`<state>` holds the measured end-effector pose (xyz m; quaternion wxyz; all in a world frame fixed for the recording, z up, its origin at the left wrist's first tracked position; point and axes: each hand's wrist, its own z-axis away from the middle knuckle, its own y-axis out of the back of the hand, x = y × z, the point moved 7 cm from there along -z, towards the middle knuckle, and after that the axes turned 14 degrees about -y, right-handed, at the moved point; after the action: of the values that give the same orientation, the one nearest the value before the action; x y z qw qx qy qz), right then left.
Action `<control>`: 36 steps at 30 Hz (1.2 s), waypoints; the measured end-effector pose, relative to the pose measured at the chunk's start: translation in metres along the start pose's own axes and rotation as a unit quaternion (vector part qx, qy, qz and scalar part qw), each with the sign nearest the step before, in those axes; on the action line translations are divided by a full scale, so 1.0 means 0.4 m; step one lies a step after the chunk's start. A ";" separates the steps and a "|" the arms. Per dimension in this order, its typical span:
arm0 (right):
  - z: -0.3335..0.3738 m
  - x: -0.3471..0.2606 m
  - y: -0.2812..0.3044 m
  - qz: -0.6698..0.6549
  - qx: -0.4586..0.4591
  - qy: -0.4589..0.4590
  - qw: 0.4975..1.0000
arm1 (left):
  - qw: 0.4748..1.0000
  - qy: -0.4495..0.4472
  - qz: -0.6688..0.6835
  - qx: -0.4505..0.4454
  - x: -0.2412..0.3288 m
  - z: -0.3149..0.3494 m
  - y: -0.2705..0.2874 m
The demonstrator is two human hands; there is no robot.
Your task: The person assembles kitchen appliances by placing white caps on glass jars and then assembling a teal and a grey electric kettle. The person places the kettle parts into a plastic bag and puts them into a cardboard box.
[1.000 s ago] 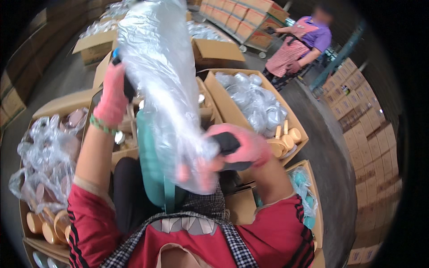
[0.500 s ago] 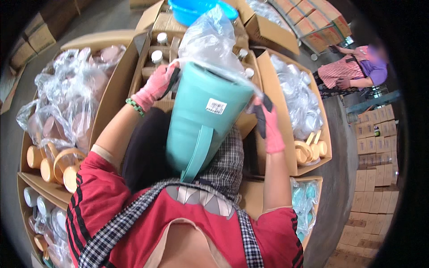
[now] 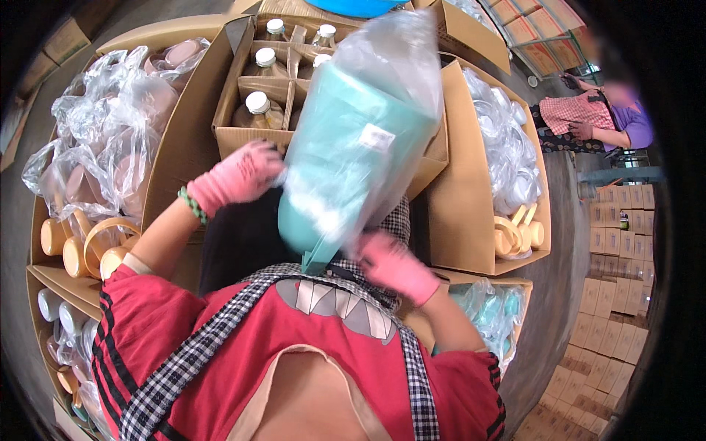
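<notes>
You held a teal plastic jug (image 3: 353, 147), sheathed in a clear plastic bag (image 3: 401, 51), tilted in front of your chest near the centre of the view, its handle pointing down toward you. Half a second before, the jug had stood more upright with its mouth open to the camera; now the bag covered it almost fully, so the bagging looked close to finished. Your left hand (image 3: 239, 175), in a pink glove, closed on the bag's edge at nine o'clock of the jug. Your right hand (image 3: 397, 266) gripped the lower bag end at five o'clock. Behind, at twelve o'clock, a divided carton of capped bottles (image 3: 257, 110) sat open; a box of bagged ware (image 3: 507, 154) lay at three o'clock.
</notes>
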<state>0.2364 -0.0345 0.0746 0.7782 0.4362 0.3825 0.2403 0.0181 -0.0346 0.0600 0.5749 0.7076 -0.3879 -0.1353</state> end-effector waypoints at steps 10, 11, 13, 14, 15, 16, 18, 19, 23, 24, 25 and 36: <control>0.123 -0.142 0.328 0.083 0.285 -0.005 0.955 | 0.986 -0.095 0.078 -0.115 0.297 0.088 -0.052; 0.096 -0.205 0.292 0.232 0.312 0.070 0.919 | 0.982 -0.100 0.109 -0.117 0.306 0.090 -0.078; 0.016 -0.268 0.152 0.435 0.269 0.203 0.835 | 0.975 -0.094 0.153 -0.131 0.314 0.094 -0.081; -0.024 -0.268 0.066 0.490 0.208 0.262 0.805 | 0.972 -0.087 0.166 -0.140 0.314 0.097 -0.072; -0.070 -0.242 0.001 0.565 0.205 0.240 0.763 | 0.978 -0.052 0.183 -0.090 0.304 0.105 -0.048; -0.104 -0.222 -0.044 0.635 0.191 0.218 0.716 | 0.977 -0.044 0.189 -0.084 0.301 0.113 -0.026; -0.102 -0.189 0.048 0.553 0.268 0.249 0.748 | 0.965 0.128 0.224 0.044 0.297 0.142 0.023; -0.095 -0.146 0.076 0.518 0.333 0.267 0.741 | 0.943 0.180 0.246 0.136 0.298 0.165 0.043; -0.045 -0.074 0.260 0.368 0.269 0.081 0.886 | 0.789 0.237 0.493 0.279 0.260 0.236 0.002; -0.021 -0.055 0.319 0.305 0.329 0.028 0.893 | 0.765 0.229 0.563 0.211 0.265 0.223 -0.026; -0.005 -0.029 0.376 0.239 0.380 -0.044 0.892 | 0.703 0.267 0.641 0.154 0.286 0.191 -0.052; 0.094 -0.008 0.318 -0.376 0.486 -0.099 0.783 | 0.581 0.215 0.666 0.416 -0.235 0.183 -0.120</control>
<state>0.2596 0.0085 0.1979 0.5257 0.5998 0.5029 -0.3332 -0.0719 -0.0186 -0.0302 0.2132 0.4205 -0.6291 0.6180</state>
